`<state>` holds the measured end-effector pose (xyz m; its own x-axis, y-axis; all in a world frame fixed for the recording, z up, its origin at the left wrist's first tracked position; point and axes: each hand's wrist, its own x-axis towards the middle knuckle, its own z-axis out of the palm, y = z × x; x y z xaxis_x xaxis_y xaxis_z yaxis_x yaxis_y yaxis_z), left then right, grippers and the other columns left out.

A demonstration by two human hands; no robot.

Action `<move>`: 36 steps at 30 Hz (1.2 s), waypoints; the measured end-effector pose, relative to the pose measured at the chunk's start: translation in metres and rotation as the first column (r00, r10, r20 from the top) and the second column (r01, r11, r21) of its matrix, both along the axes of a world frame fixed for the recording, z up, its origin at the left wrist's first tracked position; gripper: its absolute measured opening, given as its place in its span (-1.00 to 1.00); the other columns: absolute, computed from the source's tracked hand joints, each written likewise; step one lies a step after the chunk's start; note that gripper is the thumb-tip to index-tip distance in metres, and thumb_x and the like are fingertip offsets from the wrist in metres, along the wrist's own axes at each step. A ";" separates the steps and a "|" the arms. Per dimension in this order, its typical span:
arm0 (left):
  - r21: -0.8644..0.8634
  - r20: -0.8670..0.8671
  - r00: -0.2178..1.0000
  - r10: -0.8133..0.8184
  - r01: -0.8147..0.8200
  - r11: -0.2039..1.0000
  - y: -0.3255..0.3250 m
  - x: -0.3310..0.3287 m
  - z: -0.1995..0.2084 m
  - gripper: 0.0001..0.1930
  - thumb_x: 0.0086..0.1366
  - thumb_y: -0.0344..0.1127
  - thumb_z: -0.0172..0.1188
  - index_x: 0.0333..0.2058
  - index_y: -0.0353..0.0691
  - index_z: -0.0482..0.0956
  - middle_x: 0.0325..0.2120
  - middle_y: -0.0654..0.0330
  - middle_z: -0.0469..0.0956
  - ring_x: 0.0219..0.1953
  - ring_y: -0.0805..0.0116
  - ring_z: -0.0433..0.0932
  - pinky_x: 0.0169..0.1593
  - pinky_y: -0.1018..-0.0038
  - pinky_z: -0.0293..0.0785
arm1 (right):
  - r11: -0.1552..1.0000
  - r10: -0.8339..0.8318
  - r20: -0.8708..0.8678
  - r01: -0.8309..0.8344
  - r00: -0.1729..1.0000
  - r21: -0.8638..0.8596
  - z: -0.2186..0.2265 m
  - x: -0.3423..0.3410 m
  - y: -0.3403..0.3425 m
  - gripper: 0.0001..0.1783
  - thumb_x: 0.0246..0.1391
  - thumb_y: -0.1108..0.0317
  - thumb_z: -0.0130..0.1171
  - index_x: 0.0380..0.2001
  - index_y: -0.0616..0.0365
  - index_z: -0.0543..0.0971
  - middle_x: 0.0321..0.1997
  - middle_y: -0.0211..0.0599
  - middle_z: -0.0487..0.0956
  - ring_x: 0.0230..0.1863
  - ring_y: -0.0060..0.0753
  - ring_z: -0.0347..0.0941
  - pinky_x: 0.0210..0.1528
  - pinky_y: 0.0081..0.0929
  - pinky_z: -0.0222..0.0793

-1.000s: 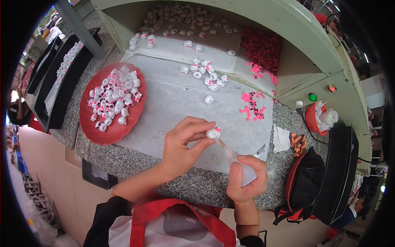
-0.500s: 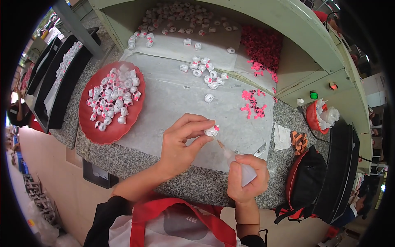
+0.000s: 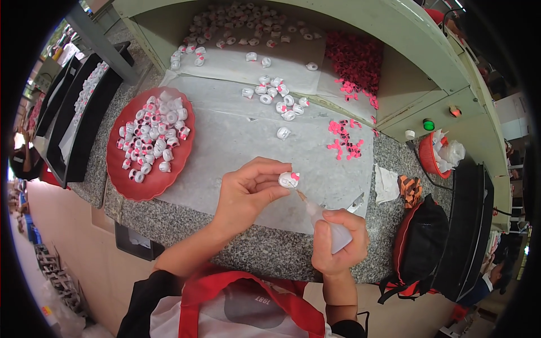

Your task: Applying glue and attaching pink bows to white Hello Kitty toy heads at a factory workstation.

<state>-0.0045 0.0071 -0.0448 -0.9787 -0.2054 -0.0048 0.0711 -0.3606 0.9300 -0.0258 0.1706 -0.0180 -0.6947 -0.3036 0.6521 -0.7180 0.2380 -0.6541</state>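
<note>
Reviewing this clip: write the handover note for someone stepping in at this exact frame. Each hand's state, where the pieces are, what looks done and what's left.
Left hand: fingers pinch one small white piece with a pink part above the grey mat.
Right hand: wrapped around a small squeeze bottle, nozzle tip right at the held piece.
Done, by the look of it: the red tray at left holds a heap of white pieces with pink parts.
Left: loose white pieces mid-mat and more on the shelf behind; loose pink parts to the right, with a bigger pink pile behind them.
Whether anything has left the nozzle cannot be seen.
</note>
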 end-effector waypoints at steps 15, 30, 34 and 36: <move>-0.046 -0.031 1.000 -0.005 0.003 0.999 -0.003 -0.004 -0.002 -0.68 0.00 -0.74 0.06 -0.20 -0.40 0.45 -0.20 0.15 0.38 -0.17 0.42 0.45 -0.09 0.58 0.43 | 0.995 -0.093 0.178 0.096 0.980 -0.012 0.000 0.004 -0.002 -0.85 -0.16 0.44 0.11 -0.45 0.25 0.45 -0.51 -0.26 0.51 -0.55 -0.51 0.42 -0.49 -0.62 0.31; -0.135 0.002 1.000 0.021 -0.020 0.991 -0.001 -0.001 -0.008 -0.66 0.02 -0.71 0.06 -0.17 -0.38 0.41 -0.25 0.18 0.40 -0.19 0.42 0.46 -0.12 0.58 0.42 | 0.604 -0.599 0.094 0.372 0.795 0.705 -0.060 -0.116 -0.007 -0.75 -0.23 0.34 0.16 -0.40 0.20 0.52 -0.49 -0.09 0.54 -0.42 -0.17 0.50 -0.39 -0.38 0.36; -0.090 0.113 0.993 0.017 -0.006 0.996 -0.003 -0.004 -0.011 -0.65 0.04 -0.66 0.09 -0.14 -0.37 0.38 -0.32 0.16 0.47 -0.25 0.48 0.48 -0.17 0.62 0.43 | 0.774 -0.551 0.285 0.353 0.784 0.526 -0.054 -0.088 0.006 -0.76 -0.25 0.26 0.22 -0.46 0.17 0.56 -0.50 -0.12 0.54 -0.39 -0.12 0.48 -0.32 -0.34 0.35; -0.108 0.106 0.994 -0.008 0.019 0.994 0.000 -0.004 -0.016 -0.66 0.04 -0.64 0.10 -0.14 -0.37 0.37 -0.34 0.15 0.48 -0.27 0.49 0.49 -0.19 0.63 0.44 | 0.775 -0.539 0.217 0.378 0.814 0.507 -0.060 -0.090 0.010 -0.76 -0.25 0.26 0.22 -0.44 0.13 0.57 -0.48 -0.13 0.55 -0.39 -0.10 0.48 -0.30 -0.34 0.35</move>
<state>-0.0089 0.0068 -0.0606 -0.9766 -0.1971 -0.0861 -0.0333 -0.2567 0.9659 -0.1156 0.1810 -0.0784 -0.9678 -0.0763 0.2397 -0.2060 0.7873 -0.5811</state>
